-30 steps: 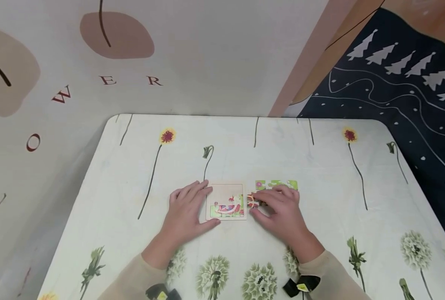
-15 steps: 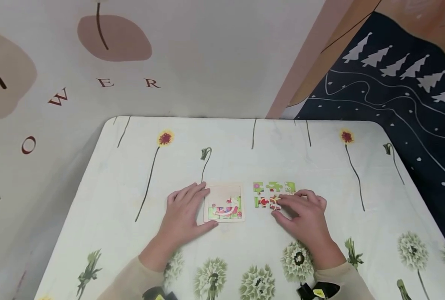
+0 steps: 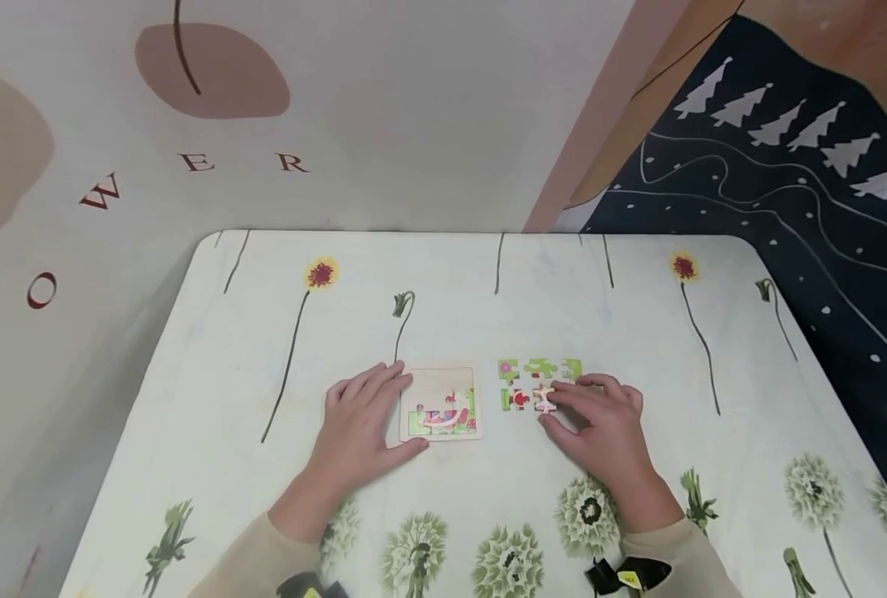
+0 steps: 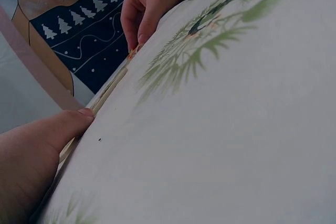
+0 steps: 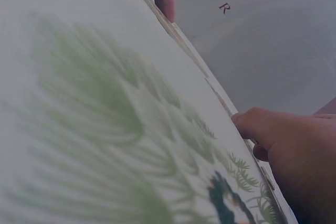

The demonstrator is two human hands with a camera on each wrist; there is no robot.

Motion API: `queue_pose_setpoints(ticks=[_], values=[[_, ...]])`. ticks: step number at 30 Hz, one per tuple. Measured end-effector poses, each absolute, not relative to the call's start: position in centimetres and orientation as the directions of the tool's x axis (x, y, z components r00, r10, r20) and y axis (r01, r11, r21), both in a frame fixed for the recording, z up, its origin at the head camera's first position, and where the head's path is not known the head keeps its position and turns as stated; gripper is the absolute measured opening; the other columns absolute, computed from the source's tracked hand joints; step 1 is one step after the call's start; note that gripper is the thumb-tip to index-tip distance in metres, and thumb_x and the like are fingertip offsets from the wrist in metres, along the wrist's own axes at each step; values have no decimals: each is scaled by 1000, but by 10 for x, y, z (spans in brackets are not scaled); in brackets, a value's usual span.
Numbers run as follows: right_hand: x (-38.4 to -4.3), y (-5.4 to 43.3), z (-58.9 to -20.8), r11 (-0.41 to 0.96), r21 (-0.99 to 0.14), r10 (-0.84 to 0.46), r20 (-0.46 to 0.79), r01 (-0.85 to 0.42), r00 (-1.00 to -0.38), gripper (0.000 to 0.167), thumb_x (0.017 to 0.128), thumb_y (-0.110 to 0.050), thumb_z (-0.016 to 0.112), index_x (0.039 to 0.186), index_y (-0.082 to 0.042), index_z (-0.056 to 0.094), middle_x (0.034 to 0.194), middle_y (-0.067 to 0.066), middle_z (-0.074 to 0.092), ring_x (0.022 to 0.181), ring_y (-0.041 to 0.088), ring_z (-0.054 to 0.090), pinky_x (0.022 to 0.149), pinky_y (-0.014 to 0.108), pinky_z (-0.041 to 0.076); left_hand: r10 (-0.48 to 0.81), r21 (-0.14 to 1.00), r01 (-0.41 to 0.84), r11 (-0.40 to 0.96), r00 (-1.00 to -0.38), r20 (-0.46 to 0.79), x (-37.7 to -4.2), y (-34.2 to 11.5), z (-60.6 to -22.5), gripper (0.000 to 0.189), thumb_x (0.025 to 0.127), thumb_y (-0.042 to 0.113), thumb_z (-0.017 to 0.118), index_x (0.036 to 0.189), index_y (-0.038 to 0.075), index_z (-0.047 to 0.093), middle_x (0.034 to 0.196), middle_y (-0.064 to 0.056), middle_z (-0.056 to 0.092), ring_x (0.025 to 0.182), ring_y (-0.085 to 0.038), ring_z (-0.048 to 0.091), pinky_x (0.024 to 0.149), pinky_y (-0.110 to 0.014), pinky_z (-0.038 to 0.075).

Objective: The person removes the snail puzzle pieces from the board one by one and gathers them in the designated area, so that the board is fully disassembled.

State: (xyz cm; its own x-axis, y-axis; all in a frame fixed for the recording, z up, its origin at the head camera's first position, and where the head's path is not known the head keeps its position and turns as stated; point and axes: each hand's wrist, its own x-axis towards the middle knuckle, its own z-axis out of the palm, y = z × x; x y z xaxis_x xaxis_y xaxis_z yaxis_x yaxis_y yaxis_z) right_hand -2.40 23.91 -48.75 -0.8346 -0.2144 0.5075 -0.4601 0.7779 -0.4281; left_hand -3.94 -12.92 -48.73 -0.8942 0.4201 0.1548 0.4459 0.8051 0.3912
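A square wooden puzzle tray [image 3: 438,380] lies at mid-table in the head view, its lower part and right side filled with colourful pieces. My left hand [image 3: 360,417] rests against it, fingers along the left edge and thumb at the near edge. To the right of the tray are several loose puzzle pieces [image 3: 541,367], mostly green and red. Among them my right hand [image 3: 600,422] pinches a pale and red puzzle piece [image 3: 544,400] between thumb and fingers. Both wrist views show the work nearly edge-on; the right hand [image 4: 144,11] partly hides its piece there.
A white cloth with printed flowers covers the table [image 3: 443,332]. Its far edge meets a pale wall [image 3: 414,124] with printed letters. At the right hangs a dark cloth [image 3: 742,199] with white trees.
My right hand has moved right with a piece, away from the tray's side to the loose pieces. The piece at its fingertips now looks paler. My left hand stays at the tray.
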Motion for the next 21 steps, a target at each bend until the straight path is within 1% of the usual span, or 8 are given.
queue_pose_setpoints(ticks=[10, 16, 21], values=[[-26, 239, -488, 797, -431, -213, 453, -422, -866, 31, 77, -27, 95, 104, -14, 86, 112, 5, 81, 108, 36, 64, 88, 62, 31, 421, 393, 452, 801, -892, 168, -40, -129, -488, 91, 84, 71, 76, 152, 14, 56, 166, -4, 45, 151, -30, 39, 108, -61, 31], [-26, 238, -489, 800, -422, -220, 456, -427, -862, 30, 78, -26, 93, 103, -13, 85, 113, 7, 80, 102, 34, 64, 84, 57, 34, 419, 386, 446, 807, -894, 158, -40, -129, -487, 92, 84, 71, 76, 153, 14, 56, 166, -4, 45, 151, -30, 39, 108, -61, 31], [-26, 238, -489, 800, -424, -219, 453, -425, -864, 30, 78, -27, 93, 103, -12, 85, 113, 8, 80, 99, 32, 66, 83, 55, 37, 414, 393, 440, 807, -897, 154, -40, -128, -487, 95, 83, 71, 76, 155, 14, 52, 166, -4, 44, 151, -30, 39, 108, -61, 31]])
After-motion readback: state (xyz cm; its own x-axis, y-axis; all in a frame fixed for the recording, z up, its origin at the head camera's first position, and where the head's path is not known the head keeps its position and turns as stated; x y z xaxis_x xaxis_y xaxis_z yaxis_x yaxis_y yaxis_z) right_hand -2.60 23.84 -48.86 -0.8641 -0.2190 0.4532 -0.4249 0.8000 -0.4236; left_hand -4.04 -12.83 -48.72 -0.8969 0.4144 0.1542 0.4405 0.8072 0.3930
